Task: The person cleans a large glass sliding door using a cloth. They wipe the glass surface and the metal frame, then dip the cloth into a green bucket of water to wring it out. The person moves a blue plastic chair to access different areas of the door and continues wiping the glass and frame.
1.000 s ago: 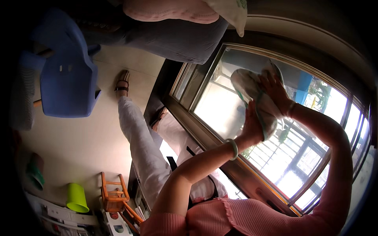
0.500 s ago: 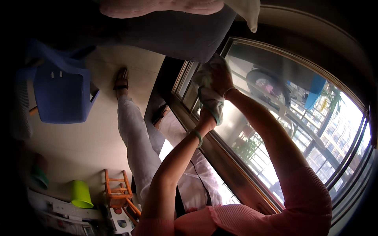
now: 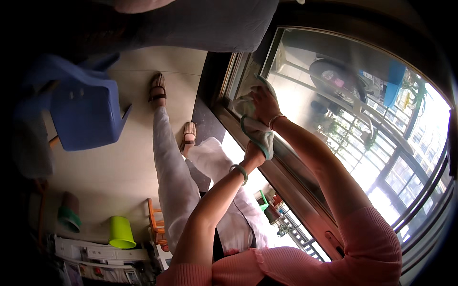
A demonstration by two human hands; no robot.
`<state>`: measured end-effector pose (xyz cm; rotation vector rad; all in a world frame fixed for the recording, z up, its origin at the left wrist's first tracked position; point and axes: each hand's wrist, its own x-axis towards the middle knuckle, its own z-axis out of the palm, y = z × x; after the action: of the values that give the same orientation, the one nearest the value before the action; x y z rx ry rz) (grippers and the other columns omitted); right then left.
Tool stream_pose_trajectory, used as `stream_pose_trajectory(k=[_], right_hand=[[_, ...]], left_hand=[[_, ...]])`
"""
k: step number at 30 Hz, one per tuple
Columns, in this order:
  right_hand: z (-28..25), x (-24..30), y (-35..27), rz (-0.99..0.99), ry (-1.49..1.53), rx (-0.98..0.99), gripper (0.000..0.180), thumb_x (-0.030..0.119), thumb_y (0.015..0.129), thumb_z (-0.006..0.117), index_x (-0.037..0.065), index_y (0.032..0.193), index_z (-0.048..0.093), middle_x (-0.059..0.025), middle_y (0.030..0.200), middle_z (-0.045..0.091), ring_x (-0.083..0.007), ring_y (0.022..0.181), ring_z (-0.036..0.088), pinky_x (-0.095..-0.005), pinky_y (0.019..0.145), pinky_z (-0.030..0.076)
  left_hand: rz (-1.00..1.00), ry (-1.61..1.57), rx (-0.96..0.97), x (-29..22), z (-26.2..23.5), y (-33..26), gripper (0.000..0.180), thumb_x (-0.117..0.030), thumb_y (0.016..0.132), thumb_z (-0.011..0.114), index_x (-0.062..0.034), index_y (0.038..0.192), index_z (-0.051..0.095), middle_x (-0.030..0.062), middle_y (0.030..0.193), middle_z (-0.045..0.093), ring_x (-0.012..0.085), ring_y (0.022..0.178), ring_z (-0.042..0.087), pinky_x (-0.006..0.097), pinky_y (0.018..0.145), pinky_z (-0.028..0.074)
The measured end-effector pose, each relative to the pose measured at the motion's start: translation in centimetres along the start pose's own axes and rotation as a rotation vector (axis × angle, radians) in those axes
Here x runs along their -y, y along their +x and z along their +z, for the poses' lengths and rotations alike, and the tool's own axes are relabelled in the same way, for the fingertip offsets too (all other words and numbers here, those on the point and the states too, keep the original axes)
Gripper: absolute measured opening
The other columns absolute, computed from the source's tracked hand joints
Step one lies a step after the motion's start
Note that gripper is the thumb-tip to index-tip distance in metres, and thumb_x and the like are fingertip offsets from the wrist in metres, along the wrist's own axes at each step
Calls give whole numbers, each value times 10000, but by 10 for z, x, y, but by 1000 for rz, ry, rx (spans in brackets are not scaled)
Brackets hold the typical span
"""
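Note:
A pale cloth with green edging (image 3: pixel 257 129) is bunched between my two hands at the frame of a glass door (image 3: pixel 305 90). My right hand (image 3: pixel 265 104), a thin bracelet on its wrist, lies over the cloth's upper part and presses it toward the edge of the pane. Some of the cloth sticks out past its fingers. Closer to me, my left hand (image 3: pixel 255 154) grips the trailing end; its fingers are partly covered by the folds. A green bangle (image 3: pixel 240 174) circles that wrist.
Dark door frame (image 3: pixel 296 176) runs diagonally beside my legs. A blue plastic chair (image 3: pixel 86 114) stands at left, a grey covered piece of furniture (image 3: pixel 214 26) at the far side. Near left are a lime-green bin (image 3: pixel 121 232), an orange wooden stool (image 3: pixel 156 221) and a white cabinet (image 3: pixel 102 252).
Both hands and the cloth have shifted nearer along the door frame. The view has turned slightly, and my second foot now shows more fully.

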<state>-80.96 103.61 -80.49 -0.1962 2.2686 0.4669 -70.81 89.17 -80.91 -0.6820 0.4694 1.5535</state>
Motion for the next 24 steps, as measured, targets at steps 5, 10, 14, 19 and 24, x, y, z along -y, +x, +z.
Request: stream_pose_trajectory(k=[5, 10, 14, 19, 24], right_hand=[[4, 27, -1, -23, -114, 35, 408, 340, 855, 492, 132, 1145, 689, -46, 1358, 529, -308, 1348, 364, -490, 1176, 145], [23, 46, -18, -31, -58, -29, 397, 326, 854, 495, 127, 1131, 697, -33, 1342, 546, -300, 1339, 377, -492, 1176, 140], [14, 62, -30, -52, -54, 33, 392, 308, 851, 501, 116, 1128, 701, -28, 1350, 549, -304, 1327, 394, -477, 1177, 153], [18, 91, -44, -55, -22, 28, 393, 290, 854, 503, 107, 1142, 696, -34, 1373, 536, -313, 1329, 400, -464, 1179, 159], [26, 120, -74, -13, 42, 61, 399, 288, 862, 502, 105, 1168, 682, -46, 1373, 533, -324, 1350, 380, -461, 1182, 162]], left_hand=[[263, 299, 104, 3, -21, -9, 441, -281, 995, 454, -61, 1376, 416, 111, 1362, 503, 227, 1213, 507, 353, 1001, 422], [595, 1659, 82, -11, -24, -48, 438, -237, 964, 451, -47, 1358, 428, 168, 1376, 490, 301, 1263, 482, 408, 1016, 416], [701, 1695, 106, 27, -53, -38, 466, -265, 966, 452, -48, 1377, 426, 181, 1408, 470, 315, 1290, 464, 411, 1043, 397], [532, 1460, 79, 59, -78, -45, 498, -328, 991, 443, -48, 1402, 411, 168, 1434, 451, 272, 1300, 459, 360, 1070, 377], [369, 1198, 123, 60, -75, -88, 539, -371, 977, 486, -56, 1407, 410, 139, 1408, 491, 239, 1250, 501, 341, 1025, 407]])
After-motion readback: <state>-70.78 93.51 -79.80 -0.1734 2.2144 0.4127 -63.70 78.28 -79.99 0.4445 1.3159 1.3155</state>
